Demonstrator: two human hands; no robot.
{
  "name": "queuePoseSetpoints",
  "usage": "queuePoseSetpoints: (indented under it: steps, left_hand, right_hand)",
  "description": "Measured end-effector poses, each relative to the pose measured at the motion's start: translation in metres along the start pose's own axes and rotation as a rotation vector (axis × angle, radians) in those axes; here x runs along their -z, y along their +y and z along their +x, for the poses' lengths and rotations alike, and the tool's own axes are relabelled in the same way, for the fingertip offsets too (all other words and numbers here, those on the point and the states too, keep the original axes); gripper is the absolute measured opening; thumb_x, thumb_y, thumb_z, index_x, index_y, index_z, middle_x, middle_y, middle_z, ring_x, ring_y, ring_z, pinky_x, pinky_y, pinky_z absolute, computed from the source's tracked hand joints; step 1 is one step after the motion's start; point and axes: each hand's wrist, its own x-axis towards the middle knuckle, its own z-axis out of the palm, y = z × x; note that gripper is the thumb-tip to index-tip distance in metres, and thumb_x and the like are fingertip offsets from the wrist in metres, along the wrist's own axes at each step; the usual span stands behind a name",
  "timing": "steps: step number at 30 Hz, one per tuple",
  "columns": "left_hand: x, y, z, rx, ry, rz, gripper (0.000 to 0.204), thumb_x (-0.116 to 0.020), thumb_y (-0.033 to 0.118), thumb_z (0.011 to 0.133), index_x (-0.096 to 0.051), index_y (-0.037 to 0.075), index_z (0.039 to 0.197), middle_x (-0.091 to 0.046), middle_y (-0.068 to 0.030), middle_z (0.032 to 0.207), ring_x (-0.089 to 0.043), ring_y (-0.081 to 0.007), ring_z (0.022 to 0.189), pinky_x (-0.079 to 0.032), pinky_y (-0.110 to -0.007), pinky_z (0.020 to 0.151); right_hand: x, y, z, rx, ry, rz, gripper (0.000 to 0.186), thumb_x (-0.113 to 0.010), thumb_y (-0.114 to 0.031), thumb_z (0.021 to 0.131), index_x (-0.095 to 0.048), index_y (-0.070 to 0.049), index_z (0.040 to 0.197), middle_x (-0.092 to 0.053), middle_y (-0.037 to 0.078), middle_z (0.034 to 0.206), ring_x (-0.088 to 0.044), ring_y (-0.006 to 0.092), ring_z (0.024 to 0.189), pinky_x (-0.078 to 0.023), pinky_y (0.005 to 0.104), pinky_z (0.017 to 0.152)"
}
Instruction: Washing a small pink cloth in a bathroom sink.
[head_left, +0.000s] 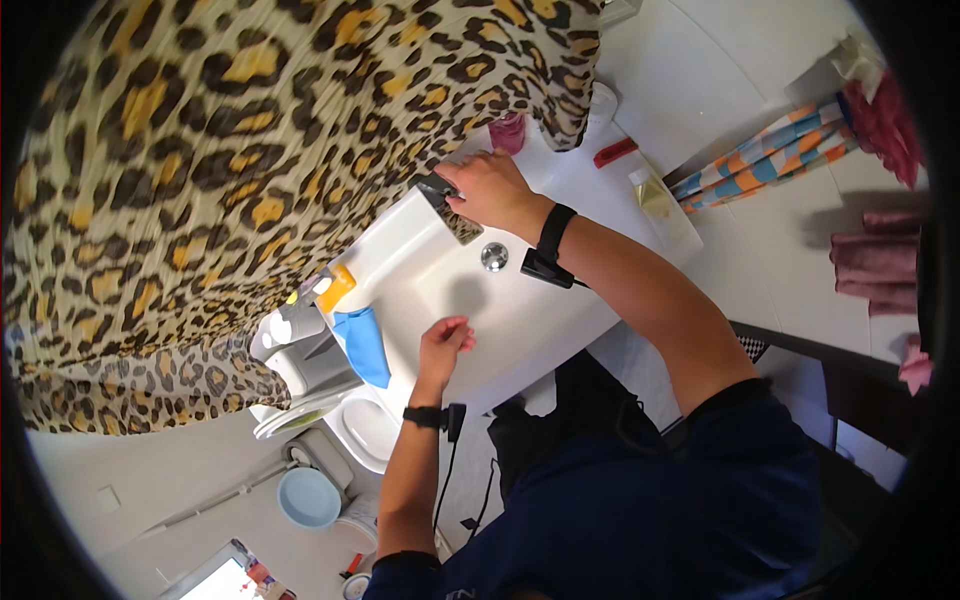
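Note:
Over the white washbasin (395,240), my right hand (490,192) is closed around the handle end of a shiny tap (462,225), whose flat surface mirrors the spotted curtain. The fingertips are partly hidden on its far side. Above the near left part of the bowl hangs my left hand (445,350), fingers loosely curled and a little apart, with nothing visible in it. A round metal drain (495,257) lies just below the tap. On the basin's left rim a blue cloth (363,345) is draped, beside a yellow tube (338,287).
A leopard-print curtain (200,190) hangs along the far side. On the right ledge are a red bar-shaped object (615,152) and a clear bottle (652,195); a pink cup (507,133) stands behind the tap. At lower left are a toilet (365,430) and a light-blue basin (309,498).

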Motion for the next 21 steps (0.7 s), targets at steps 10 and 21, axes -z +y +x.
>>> queuePoseSetpoints:
  steps: [10, 21]
  left_hand:
    - [-0.053, 0.035, 0.152, 0.082, -0.127, -0.677, 0.021, -0.061, -0.002, 0.085, -0.058, 0.001, 0.106, -0.065, -0.0084, 0.097, -0.066, -0.0196, 0.09, -0.056, -0.032, 0.083]
    - [-0.091, 0.053, 0.197, 0.085, -0.213, -0.527, 0.027, -0.058, -0.005, 0.079, -0.04, 0.013, 0.069, -0.041, 0.0008, 0.064, -0.035, -0.01, 0.05, -0.028, -0.023, 0.044]
  right_hand:
    - [0.004, 0.037, 0.005, 0.157, 0.234, 0.453, 0.036, -0.067, -0.029, 0.084, -0.056, -0.003, 0.106, -0.062, 0.016, 0.099, -0.06, 0.0353, 0.096, -0.048, 0.0435, 0.084]
    - [-0.146, 0.127, -0.093, -0.583, -0.001, 1.227, 0.038, -0.067, -0.034, 0.085, -0.068, -0.001, 0.103, -0.069, 0.01, 0.093, -0.066, 0.0234, 0.087, -0.052, 0.0331, 0.08]
